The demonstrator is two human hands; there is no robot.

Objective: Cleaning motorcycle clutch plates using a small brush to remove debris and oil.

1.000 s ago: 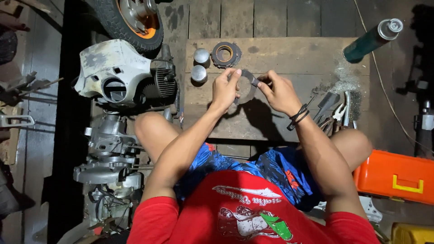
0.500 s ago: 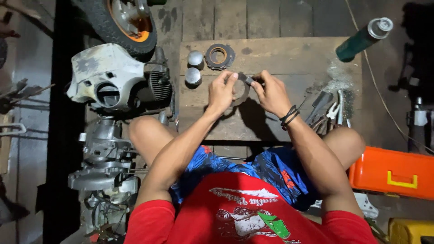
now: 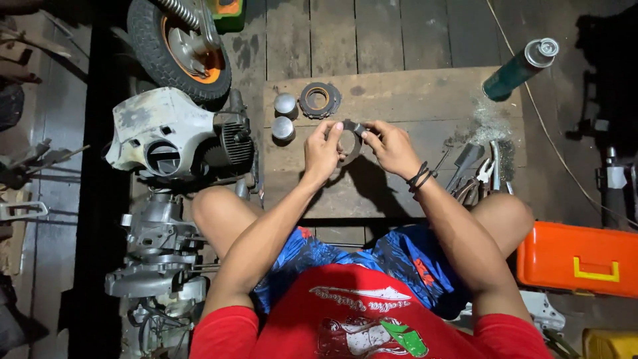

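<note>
My left hand [image 3: 321, 150] and my right hand [image 3: 392, 147] both grip a flat grey metal ring [image 3: 349, 141], held a little above a low wooden board [image 3: 399, 100]. The left hand has the ring's left edge, and the right hand pinches its upper right edge. Just beyond the hands, on the board, lie a round toothed metal ring [image 3: 319, 100] and two small silver caps [image 3: 285, 104]. A dark band sits on my right wrist.
A white engine housing [image 3: 163, 136] and a small wheel [image 3: 179, 50] stand at the left, more engine parts [image 3: 156, 256] below them. Pliers and hand tools [image 3: 482, 173] lie at the board's right. A green spray can [image 3: 518, 70] and an orange toolbox [image 3: 577, 259] are farther right.
Both hands have kept hold of the ring and turned it slightly, so its open centre now shows between my fingers. The view has shifted a little.
</note>
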